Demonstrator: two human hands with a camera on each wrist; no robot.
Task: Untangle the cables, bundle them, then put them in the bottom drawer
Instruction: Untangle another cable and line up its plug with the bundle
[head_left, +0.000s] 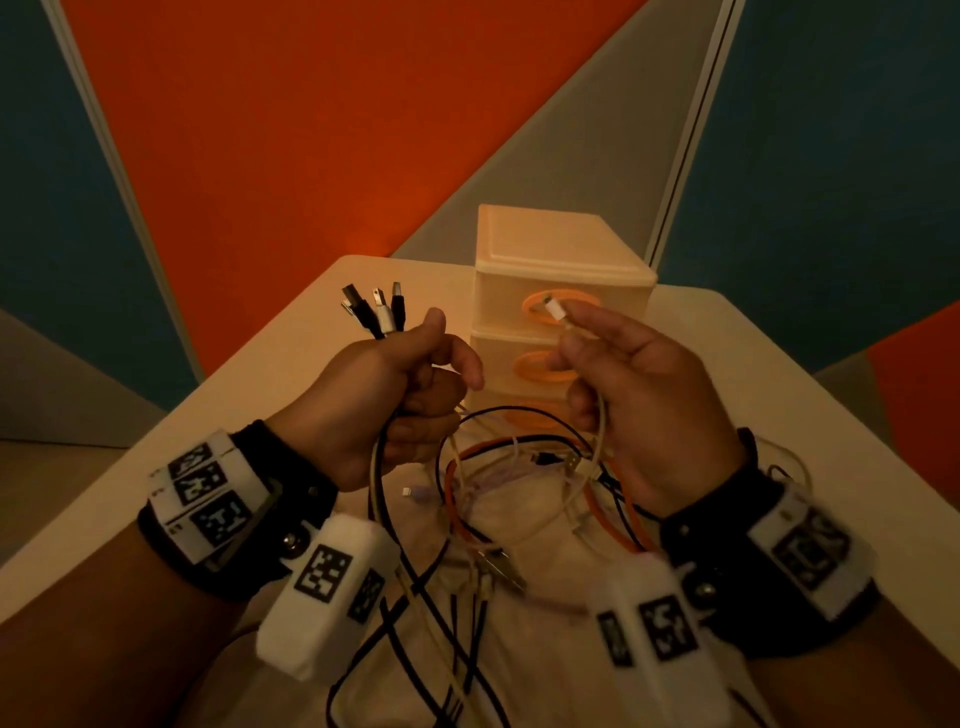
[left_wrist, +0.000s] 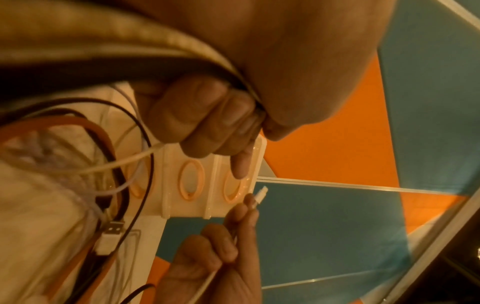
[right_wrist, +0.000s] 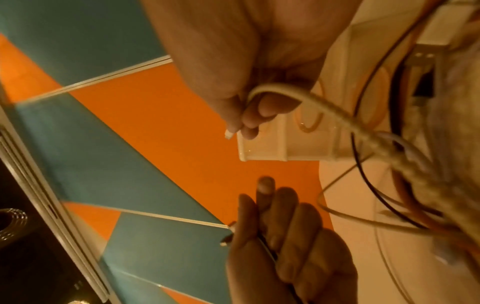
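Standing over the pale table (head_left: 270, 364), the person works in front of a small cream drawer unit (head_left: 550, 249) with three orange-handled fronts stacked one above another; the bottom drawer (head_left: 530, 415) looks closed, half hidden behind the wires. Below the hands, a loose tangle of cables (head_left: 519, 493), black, white and orange, still sprawls across the tabletop and over its near edge, loops crossing one another. The left hand (head_left: 384, 410) is fisted round several of them, and a cluster of plug ends (head_left: 376, 309) sticks up and away out of the top of that fist, lined up roughly side by side, their cords dropping straight down from its underside. The right hand (head_left: 639, 395) pinches a single white cable near its end between thumb and forefingers, the other fingers loose; its white connector (head_left: 553, 309) points up and to the left, toward the gathered plugs, with the cord's long axis running down through the palm into the tangle. My guess is the sorting is only partly done: ends are being collected, most of the length remains snarled, and nothing is bundled or stowed yet.
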